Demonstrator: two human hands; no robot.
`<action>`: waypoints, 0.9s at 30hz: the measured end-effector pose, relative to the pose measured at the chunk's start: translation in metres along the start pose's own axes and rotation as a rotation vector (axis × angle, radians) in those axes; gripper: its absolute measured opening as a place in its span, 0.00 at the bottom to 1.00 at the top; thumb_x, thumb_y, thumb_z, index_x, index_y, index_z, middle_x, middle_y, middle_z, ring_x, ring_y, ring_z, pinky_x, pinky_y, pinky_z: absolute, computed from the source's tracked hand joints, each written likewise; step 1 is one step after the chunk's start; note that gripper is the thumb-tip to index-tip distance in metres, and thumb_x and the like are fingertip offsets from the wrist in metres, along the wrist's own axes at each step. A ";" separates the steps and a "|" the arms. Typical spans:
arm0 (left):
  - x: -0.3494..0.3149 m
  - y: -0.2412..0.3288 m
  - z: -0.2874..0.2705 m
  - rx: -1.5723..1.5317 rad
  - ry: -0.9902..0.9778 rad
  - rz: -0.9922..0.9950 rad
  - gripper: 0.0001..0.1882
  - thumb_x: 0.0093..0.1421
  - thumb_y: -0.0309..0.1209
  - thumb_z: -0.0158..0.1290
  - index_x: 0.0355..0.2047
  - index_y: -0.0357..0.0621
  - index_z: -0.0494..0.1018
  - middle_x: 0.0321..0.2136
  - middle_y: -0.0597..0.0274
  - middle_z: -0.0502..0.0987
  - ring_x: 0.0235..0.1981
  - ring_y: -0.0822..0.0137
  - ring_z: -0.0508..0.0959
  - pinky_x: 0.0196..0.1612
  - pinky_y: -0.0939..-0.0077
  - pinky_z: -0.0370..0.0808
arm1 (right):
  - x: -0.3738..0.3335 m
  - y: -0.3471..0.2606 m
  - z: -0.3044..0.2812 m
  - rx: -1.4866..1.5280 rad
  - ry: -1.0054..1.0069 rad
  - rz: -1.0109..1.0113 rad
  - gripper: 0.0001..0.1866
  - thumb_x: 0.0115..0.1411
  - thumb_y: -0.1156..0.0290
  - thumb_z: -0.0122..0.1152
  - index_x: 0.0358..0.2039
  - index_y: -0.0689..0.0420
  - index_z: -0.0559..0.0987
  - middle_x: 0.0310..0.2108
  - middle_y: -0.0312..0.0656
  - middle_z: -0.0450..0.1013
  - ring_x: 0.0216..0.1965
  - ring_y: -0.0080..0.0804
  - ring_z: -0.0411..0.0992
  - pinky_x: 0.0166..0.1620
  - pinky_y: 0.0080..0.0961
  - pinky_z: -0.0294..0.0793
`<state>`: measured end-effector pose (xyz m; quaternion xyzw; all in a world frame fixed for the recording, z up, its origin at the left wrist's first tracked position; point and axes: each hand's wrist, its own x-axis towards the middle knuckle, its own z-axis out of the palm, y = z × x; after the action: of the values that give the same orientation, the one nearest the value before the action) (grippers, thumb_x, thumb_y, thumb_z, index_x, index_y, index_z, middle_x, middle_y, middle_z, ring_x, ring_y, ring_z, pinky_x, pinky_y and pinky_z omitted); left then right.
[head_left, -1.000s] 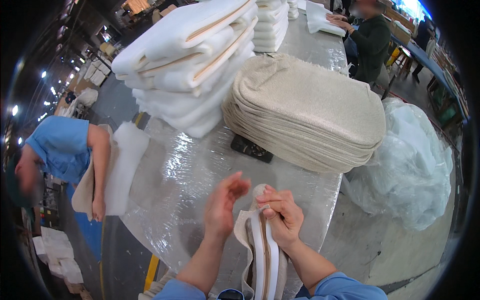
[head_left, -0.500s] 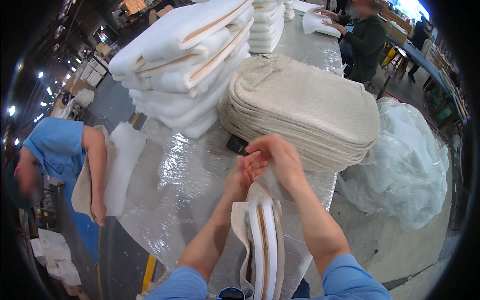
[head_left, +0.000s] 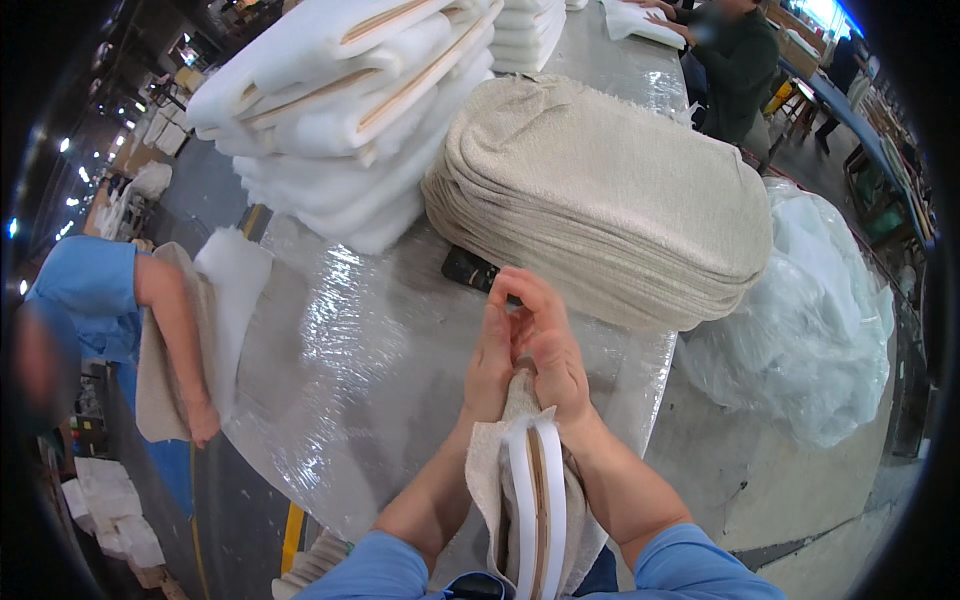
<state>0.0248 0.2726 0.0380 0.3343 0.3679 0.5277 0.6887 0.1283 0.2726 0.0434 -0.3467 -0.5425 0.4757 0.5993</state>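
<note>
A beige fabric cover [head_left: 482,465] stands on edge at the table's near end, close to my body. Its open side shows two white padding layers [head_left: 517,480] with a thin brown board [head_left: 540,490] between them. My left hand [head_left: 490,360] and my right hand [head_left: 556,355] face each other, cupped, around and just beyond the cover's narrow far end. The fingers are extended and slightly curved, their tips close together; I see nothing held between them. Just past the fingertips lies a small black object [head_left: 467,268], partly beside the stack of beige covers [head_left: 610,190].
White padded pieces [head_left: 340,130] are piled high at the far left of the plastic-covered table [head_left: 340,370]. A clear plastic bundle [head_left: 800,320] sits off its right edge. One person [head_left: 90,290] handles beige fabric at left; another person [head_left: 735,60] works at the far right.
My right hand has come down beside the left, and both now flank the cover's far end. The view has shifted slightly, and the cover appears a little further right.
</note>
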 end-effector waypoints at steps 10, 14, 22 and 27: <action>-0.006 0.014 -0.006 0.059 -0.361 -0.058 0.41 0.74 0.43 0.57 0.79 0.42 0.54 0.64 0.58 0.71 0.62 0.69 0.72 0.66 0.71 0.67 | -0.043 -0.003 -0.027 -0.095 0.155 -0.140 0.28 0.75 0.54 0.59 0.65 0.61 0.75 0.68 0.53 0.66 0.69 0.47 0.64 0.70 0.41 0.62; -0.008 0.019 -0.012 0.049 -0.405 -0.208 0.37 0.74 0.38 0.59 0.78 0.46 0.58 0.50 0.66 0.79 0.50 0.78 0.76 0.55 0.80 0.71 | -0.066 -0.028 -0.030 -0.026 0.205 -0.231 0.24 0.72 0.59 0.65 0.62 0.61 0.78 0.66 0.56 0.68 0.69 0.47 0.65 0.69 0.44 0.64; -0.003 0.024 -0.013 0.259 -0.391 -0.234 0.36 0.73 0.36 0.59 0.77 0.47 0.61 0.39 0.68 0.80 0.42 0.78 0.77 0.47 0.82 0.74 | -0.053 -0.065 -0.044 -0.578 0.000 -0.271 0.21 0.50 0.66 0.84 0.45 0.51 0.87 0.64 0.52 0.70 0.66 0.59 0.67 0.65 0.54 0.69; -0.012 0.021 0.000 0.262 -0.209 -0.234 0.32 0.79 0.45 0.50 0.77 0.46 0.62 0.39 0.64 0.79 0.44 0.74 0.78 0.50 0.78 0.75 | -0.042 -0.072 -0.042 -0.665 -0.042 -0.139 0.18 0.49 0.71 0.83 0.42 0.50 0.88 0.62 0.48 0.73 0.65 0.55 0.69 0.64 0.51 0.71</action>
<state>0.0127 0.2658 0.0577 0.4286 0.3964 0.3542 0.7305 0.1852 0.2150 0.0901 -0.4754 -0.7026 0.2377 0.4732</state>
